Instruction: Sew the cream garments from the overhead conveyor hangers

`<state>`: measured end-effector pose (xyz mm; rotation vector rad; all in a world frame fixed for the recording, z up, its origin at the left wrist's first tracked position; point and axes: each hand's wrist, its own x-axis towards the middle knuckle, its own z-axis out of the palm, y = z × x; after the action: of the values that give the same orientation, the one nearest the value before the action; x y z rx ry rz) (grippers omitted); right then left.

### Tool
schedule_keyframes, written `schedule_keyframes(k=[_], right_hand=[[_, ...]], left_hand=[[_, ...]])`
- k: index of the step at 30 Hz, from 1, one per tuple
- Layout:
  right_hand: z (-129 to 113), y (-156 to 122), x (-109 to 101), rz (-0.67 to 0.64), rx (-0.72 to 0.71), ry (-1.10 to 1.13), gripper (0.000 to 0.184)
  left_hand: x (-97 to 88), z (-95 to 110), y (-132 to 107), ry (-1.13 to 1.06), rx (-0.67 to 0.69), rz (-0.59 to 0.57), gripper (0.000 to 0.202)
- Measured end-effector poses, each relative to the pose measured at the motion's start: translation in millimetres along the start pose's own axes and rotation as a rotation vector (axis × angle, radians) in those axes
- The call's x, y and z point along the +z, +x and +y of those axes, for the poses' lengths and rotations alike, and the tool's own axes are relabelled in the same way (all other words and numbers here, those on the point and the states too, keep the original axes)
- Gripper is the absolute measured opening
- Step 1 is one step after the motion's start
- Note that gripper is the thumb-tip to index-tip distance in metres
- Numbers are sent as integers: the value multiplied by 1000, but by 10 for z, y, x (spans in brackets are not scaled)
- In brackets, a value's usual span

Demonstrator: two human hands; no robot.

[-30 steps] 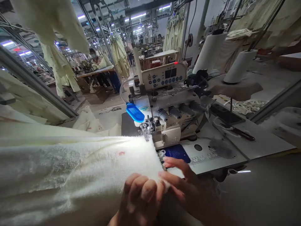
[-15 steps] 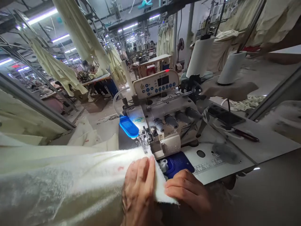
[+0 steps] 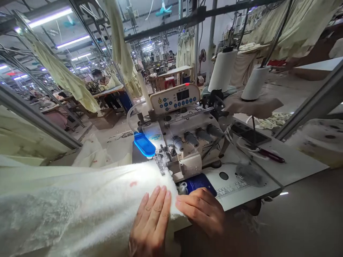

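A wide cream fleecy fabric lies across the table from the left, and its right edge reaches the presser foot of a white overlock sewing machine. My left hand rests flat on the fabric near that edge, fingers stretched out and together. My right hand sits just right of it with bent fingers closed on the fabric's edge, in front of a blue plate. A blue lamp lights the needle area.
The machine's control panel and two white thread cones stand behind. A red-handled tool lies on the table at right. Cream garments hang overhead, and another person sits far back left.
Both hands have slid the fabric's edge forward to the presser foot. My left hand went from a loose fist to lying flat, and my right hand closed on the edge.
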<state>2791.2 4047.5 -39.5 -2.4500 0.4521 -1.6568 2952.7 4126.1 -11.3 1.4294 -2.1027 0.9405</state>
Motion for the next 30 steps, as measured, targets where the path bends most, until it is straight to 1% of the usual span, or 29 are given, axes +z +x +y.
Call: schedule_keyframes(k=[4,7,9,13,17,21,23,26,30], right_hand=[[30,98,62,73,-15,7,25],[32,144,73,66,1,58,29],[33,151,68,65,13,84,26],[75,153,84,128,-10,84,18],[168,179,154,96,-23,81,20],[260,238,226,86,-37,78,22],[287,286,249,60,-6,35,22],[307,368,280,80,72,-90,16],[316,424,331,102,96,-211,14]], left_hand=[[-16,-66,46,7,-11,-46,49],[-47,-93,81,4,-34,-79,49],[-67,-105,81,0,-35,-105,51],[-91,-156,65,-24,-17,-179,60],[-96,-261,98,-36,-29,-266,62],[-48,-406,168,-72,-73,-298,58],[-5,-482,198,-101,-86,-324,57],[50,-582,249,-137,-118,-357,53],[77,-674,395,-193,-104,-347,47]])
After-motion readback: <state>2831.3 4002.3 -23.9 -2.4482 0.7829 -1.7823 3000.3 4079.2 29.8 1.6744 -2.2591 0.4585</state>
